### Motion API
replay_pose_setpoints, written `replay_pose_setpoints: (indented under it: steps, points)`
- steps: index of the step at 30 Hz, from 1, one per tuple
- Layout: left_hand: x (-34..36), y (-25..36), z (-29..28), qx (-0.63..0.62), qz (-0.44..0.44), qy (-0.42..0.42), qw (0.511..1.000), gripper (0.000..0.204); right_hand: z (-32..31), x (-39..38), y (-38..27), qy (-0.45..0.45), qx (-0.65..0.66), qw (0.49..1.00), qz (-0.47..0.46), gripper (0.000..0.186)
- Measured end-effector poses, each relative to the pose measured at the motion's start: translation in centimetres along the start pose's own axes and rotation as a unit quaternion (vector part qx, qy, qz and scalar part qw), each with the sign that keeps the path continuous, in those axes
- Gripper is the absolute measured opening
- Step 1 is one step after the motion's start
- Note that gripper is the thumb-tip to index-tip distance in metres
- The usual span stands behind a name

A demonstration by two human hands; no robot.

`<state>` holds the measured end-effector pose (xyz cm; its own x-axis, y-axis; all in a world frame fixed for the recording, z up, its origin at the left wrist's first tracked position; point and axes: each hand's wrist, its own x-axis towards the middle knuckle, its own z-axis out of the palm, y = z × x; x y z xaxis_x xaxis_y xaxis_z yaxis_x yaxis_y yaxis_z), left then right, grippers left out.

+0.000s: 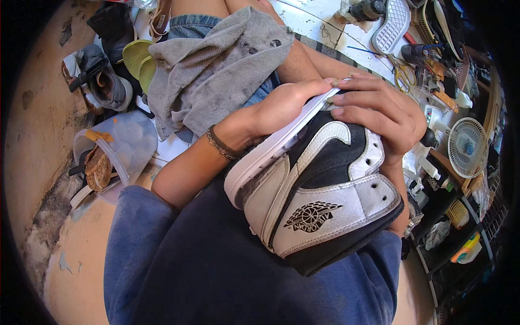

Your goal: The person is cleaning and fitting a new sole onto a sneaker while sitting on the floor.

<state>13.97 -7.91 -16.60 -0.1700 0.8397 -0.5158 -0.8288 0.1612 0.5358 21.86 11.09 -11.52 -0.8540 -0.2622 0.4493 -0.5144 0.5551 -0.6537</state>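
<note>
A black and white high-top sneaker (pixel 336 197) lies tilted across my lap and chest, its collar toward me and its toe pointing away. Along its left side runs the pale sole (pixel 271 149); a dark strip shows between sole and upper near the heel. My left hand (pixel 276 108) is pressed against the sole's bottom, thumb at the forefoot edge. Wrapped over the toe from the right, my right hand (pixel 382 111) has its fingertips at the sole's edge, close to the left thumb. No laces show in the visible eyelets. A grey stained cloth (pixel 216 76) covers my legs.
At left are a translucent tub (pixel 138 141) holding brown pieces, a worn grey shoe (pixel 111 89) and a green object (pixel 142 62). On the right stand a white fan (pixel 467 147), yellow-handled scissors (pixel 403 76), a white sole (pixel 391 27) and cluttered shelves (pixel 449 271).
</note>
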Motion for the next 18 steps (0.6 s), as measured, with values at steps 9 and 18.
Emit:
replay_pose_setpoints:
  steps: [9,18]
  points:
    - [-0.7,0.4,0.7,-0.045,-0.015,-0.013,0.999,0.040,0.9,-1.3,-1.7,0.023,-0.061,0.998,0.019,0.041]
    - [-1.7,0.3,0.7,-0.085,-0.040,-0.045,0.995,0.043,1.2,-0.1,-4.9,-0.008,-0.121,0.990,0.078,0.037]
